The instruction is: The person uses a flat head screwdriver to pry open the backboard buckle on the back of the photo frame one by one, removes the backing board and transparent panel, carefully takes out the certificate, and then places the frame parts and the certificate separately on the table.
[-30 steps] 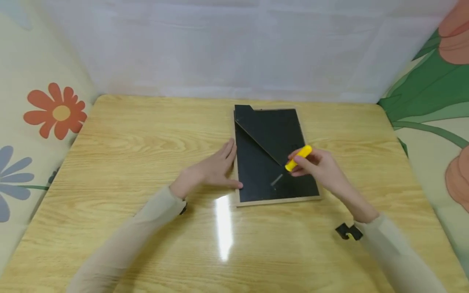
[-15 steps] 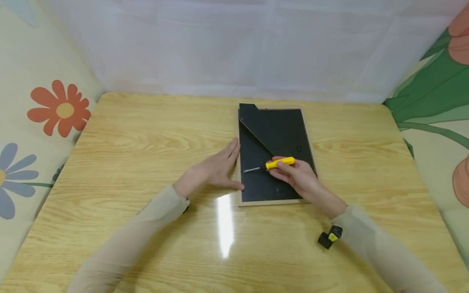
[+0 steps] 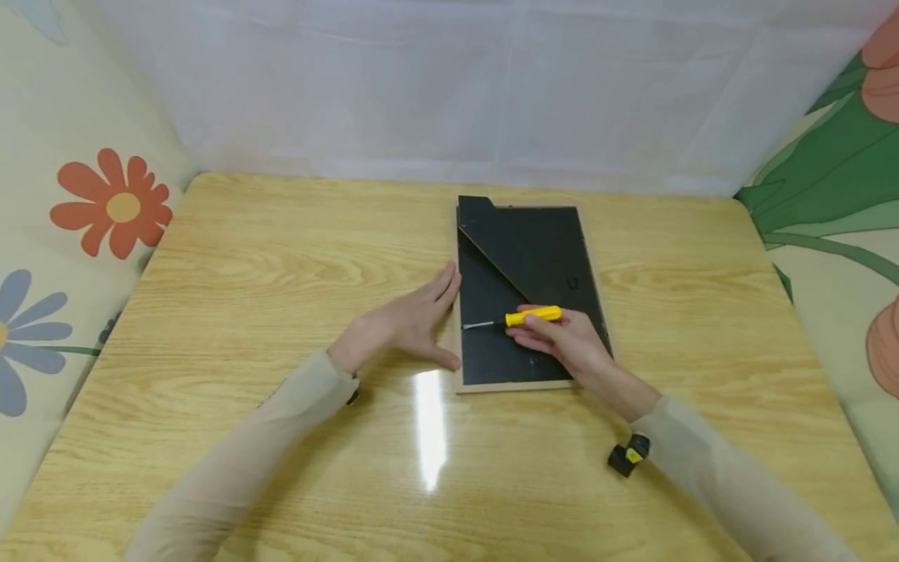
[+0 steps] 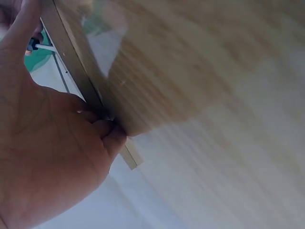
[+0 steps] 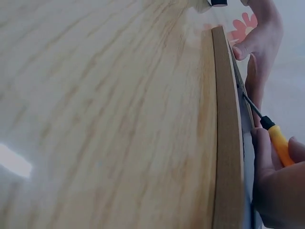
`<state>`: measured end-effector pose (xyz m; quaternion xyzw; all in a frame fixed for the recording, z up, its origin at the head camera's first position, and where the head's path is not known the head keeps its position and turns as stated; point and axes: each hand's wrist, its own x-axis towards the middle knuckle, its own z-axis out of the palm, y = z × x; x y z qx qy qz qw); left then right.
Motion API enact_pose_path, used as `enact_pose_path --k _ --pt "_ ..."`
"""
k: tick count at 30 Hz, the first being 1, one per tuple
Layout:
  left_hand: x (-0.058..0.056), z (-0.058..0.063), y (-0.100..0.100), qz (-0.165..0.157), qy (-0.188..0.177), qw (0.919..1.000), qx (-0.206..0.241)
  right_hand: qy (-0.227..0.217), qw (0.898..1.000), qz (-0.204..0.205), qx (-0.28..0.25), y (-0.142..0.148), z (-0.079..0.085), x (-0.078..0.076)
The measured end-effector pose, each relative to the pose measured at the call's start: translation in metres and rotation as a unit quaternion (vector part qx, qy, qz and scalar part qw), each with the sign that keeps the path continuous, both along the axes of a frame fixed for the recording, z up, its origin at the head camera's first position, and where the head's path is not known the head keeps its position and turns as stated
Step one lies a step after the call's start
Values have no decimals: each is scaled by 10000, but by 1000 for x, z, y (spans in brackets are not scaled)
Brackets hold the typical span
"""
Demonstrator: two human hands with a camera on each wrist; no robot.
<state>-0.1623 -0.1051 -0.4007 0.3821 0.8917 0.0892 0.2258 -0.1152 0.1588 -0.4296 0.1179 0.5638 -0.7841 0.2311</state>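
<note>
Blade tip lies in the gap of a bracing hand

My right hand [image 3: 555, 339] pinches the yellow handle of a screwdriver [image 3: 534, 316], thumb and fingers closed round it, the blade pointing left. Its tip sits at the left edge of the frame's black backing [image 3: 502, 363], by the pale rim [image 3: 516, 388]; whether it has caught on anything there is too small to tell. My left hand [image 3: 421, 320], thumb spread from the fingers, rests along that same edge, the tip between thumb and fingers (an awkward spot for skin). If I pushed too hard, I judge, the blade could skid left into that hand, or score the rim. The stand flap [image 3: 481, 215] rises at the far left and could snag my knuckles. With a loose left hand, the frame might slide across the glossy wooden table [image 3: 281, 257].
</note>
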Motion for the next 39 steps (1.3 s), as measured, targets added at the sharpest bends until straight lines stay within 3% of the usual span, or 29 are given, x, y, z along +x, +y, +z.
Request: enact_pose_path --k 10,14,19,23,29,39 --pt "-1 0 3 82 11 9998 -163 370 9988 134 283 -1 -2 -6" --pt "-1 0 3 35 50 9999 -161 1015 9914 168 811 -7 3 -4" --pt "-1 -1 3 -7 92 9999 -78 2041 9682 240 1424 -17 14 -8" --pt "-1 -2 2 41 43 9999 -99 2518 9434 638 2063 -26 25 -13" --pt "0 0 0 79 28 9999 -126 2913 9101 1115 2727 -37 38 -18" --pt "0 2 2 118 -24 9994 -315 3565 8654 1321 3264 -51 46 -20"
